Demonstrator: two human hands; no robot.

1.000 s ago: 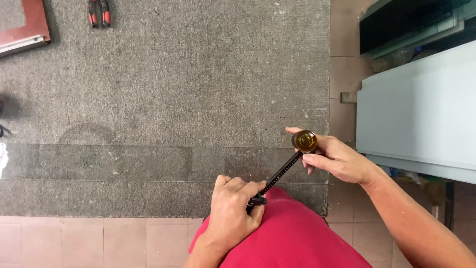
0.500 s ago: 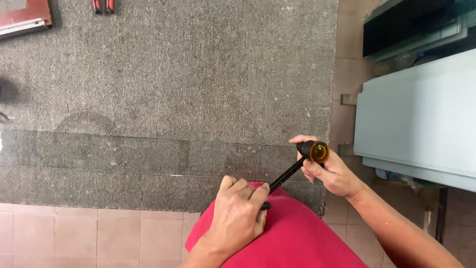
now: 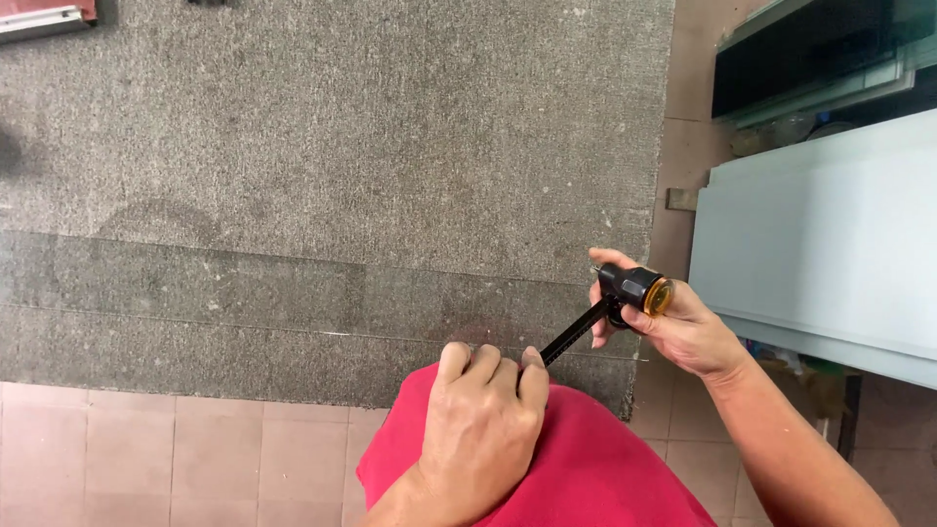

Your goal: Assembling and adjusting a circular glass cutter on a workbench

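Big grey carpet-like mat (image 3: 342,127) fills most of the view, rough and speckled, spread over a pinkish tiled floor (image 3: 146,449). Across the mat's near part lies a long clear glass strip (image 3: 244,293), its edges showing as faint pale lines running left to right. Off to the right stands a pale blue-white panel (image 3: 820,254), leaning or lying beside the mat, with a dark glass-fronted piece (image 3: 810,49) above it. Low in the middle, a bright pink-red cloth (image 3: 586,468) bulges up from the bottom edge, well under both arms.

Now the hands. The left hand (image 3: 483,429) sits on that red cloth, knuckles up, fingers curled tight down around the near end of a slim black rod (image 3: 571,337); the rod's tip is hidden inside the fist. The rod runs up and to the right, slanting over the mat's near-right corner. The right hand (image 3: 673,327) has the far end: thumb and fingers are closed round a stubby black barrel with an amber-coloured cap (image 3: 656,296), the cap facing outward to the right. So the tool hangs in the air between the two fists, clear of the glass as far as one can tell. Top left corner, just a sliver of a red-and-white framed thing (image 3: 44,18).
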